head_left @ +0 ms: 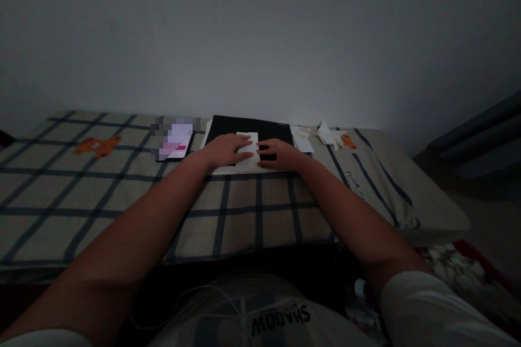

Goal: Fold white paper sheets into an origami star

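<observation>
A narrow strip of white paper point(246, 147) lies upright on a black-covered notebook or folder point(248, 122). From the left, my left hand point(226, 150) rests on the paper's left side with its fingers stretched out and apart. My right hand point(280, 155) lies on the black cover, its spread fingertips touching the paper's right edge. Light pages show beneath the black cover along its left and front edges. Neither hand grips anything. Parts of the cover are hidden under both hands.
A lit phone point(176, 143) lies left of the notebook. To the right sit a loose white paper piece point(303, 141) and a folded paper shape point(328, 135). A checked cloth point(240, 200) covers the table, against a grey wall. A plastic bottle point(363, 303) stands low at right.
</observation>
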The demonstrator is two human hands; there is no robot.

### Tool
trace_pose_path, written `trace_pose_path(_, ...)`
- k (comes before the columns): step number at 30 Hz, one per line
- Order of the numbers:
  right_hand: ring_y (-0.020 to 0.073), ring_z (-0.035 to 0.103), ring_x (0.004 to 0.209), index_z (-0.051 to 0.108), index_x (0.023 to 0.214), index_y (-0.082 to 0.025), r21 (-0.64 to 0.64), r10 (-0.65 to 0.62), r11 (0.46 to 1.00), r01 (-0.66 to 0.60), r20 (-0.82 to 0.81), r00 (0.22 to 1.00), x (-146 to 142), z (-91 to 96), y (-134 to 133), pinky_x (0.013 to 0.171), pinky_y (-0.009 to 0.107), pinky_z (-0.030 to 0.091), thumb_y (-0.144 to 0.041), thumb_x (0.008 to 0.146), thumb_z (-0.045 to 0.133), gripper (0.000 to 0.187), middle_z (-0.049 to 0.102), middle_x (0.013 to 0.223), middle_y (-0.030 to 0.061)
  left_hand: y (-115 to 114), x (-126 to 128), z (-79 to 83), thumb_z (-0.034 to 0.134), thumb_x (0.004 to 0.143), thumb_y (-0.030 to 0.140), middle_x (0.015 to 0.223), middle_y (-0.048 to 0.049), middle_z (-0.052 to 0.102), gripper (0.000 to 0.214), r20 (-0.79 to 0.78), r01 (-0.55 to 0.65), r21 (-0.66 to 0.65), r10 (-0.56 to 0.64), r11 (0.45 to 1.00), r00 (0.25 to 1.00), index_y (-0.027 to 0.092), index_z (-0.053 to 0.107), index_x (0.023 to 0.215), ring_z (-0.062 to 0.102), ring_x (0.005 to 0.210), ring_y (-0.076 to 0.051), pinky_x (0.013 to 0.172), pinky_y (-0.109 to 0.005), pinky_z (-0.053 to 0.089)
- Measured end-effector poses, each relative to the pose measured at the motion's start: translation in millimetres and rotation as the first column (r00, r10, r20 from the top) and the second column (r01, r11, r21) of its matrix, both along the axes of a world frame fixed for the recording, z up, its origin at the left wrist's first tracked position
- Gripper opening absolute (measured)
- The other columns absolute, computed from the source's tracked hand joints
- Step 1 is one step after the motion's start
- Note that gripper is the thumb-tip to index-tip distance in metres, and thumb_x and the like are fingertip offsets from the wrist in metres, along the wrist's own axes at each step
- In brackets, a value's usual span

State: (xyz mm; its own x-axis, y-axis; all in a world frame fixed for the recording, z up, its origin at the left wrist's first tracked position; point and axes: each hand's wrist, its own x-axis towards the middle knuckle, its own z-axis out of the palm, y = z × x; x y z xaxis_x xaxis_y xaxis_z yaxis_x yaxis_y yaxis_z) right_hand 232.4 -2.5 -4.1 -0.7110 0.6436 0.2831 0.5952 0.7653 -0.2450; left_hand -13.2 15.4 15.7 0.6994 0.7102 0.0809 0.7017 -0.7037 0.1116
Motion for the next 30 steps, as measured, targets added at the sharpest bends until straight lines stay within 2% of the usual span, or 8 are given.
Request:
trace_pose_path(4,0.0279,0.054,0.127,0.071,0.117,-0.017,-0.007,-0.004,1.000,0.004,0.016,1.000,0.7,0.3,0.6,0.107,0.048,0.042,-0.039,0.086,0.069,0.039,0.060,0.137,0.0161,-1.1,3.9,-0.9,0.046,0.095,0.050,0.146,-0.0062,0.053,0.053,0.027,-0.042,0.051,0.041,0.998,0.999,0.020,0.058,0.136,0.050,0.131,-0.023,0.110,-0.035,0.035)
trace_pose_path(9,0.0274,0.055,0.126,0.071,0.118,-0.018,-0.003,0.003,1.000,-0.003,0.019,1.000,0.8,0.8,1.0,0.107,0.047,0.043,-0.040,0.086,0.068,0.039,0.060,0.137,0.0143,-2.6,6.5,1.1,0.049,0.093,0.051,0.146,-0.0057,0.053,0.052,0.010,-0.058,0.070,0.057,0.996,0.998,0.022,0.058,0.135,0.050,0.130,-0.025,0.107,-0.037,0.038)
trace_pose_path(14,0.0285,0.055,0.126,0.072,0.116,-0.018,0.009,0.005,1.000,-0.005,0.023,1.000,-0.2,2.9,-0.8,0.106,0.048,0.043,-0.038,0.086,0.069,0.036,0.060,0.137,0.0143,-4.3,5.6,2.2,0.048,0.094,0.048,0.146,-0.0073,0.052,0.049,0.017,0.011,0.091,-0.013,0.996,1.000,0.021,0.056,0.135,0.049,0.129,-0.024,0.107,-0.037,0.038)
trace_pose_path(20,0.0280,0.056,0.125,0.073,0.116,-0.018,0.016,0.008,1.000,-0.008,0.022,1.000,0.1,1.5,0.6,0.106,0.046,0.044,-0.038,0.086,0.069,0.036,0.061,0.136,0.0150,-5.6,6.2,0.5,0.048,0.095,0.045,0.124,-0.0076,0.062,0.037,0.066,0.050,0.100,-0.057,0.994,0.996,0.022,0.065,0.117,0.055,0.117,-0.024,0.102,-0.036,0.041)
trace_pose_path(23,0.0282,0.057,0.124,0.073,0.115,-0.019,0.018,0.019,1.000,-0.019,0.004,1.000,0.2,0.8,1.7,0.105,0.048,0.044,-0.037,0.085,0.070,0.035,0.061,0.135,0.0142,-6.4,7.6,-0.2,0.047,0.096,0.044,0.121,-0.0074,0.064,0.034,0.058,0.073,0.112,-0.079,0.991,0.995,0.022,0.066,0.114,0.054,0.117,-0.024,0.103,-0.038,0.040)
trace_pose_path(30,0.0286,0.056,0.126,0.073,0.115,-0.018,0.004,0.011,1.000,-0.011,0.010,1.000,0.5,0.4,2.6,0.106,0.049,0.043,-0.037,0.085,0.070,0.036,0.061,0.136,0.0160,-8.5,7.8,0.8,0.047,0.096,0.046,0.124,-0.0071,0.063,0.036,0.052,0.037,0.098,-0.042,0.995,0.998,0.022,0.063,0.117,0.051,0.121,-0.025,0.101,-0.037,0.043)
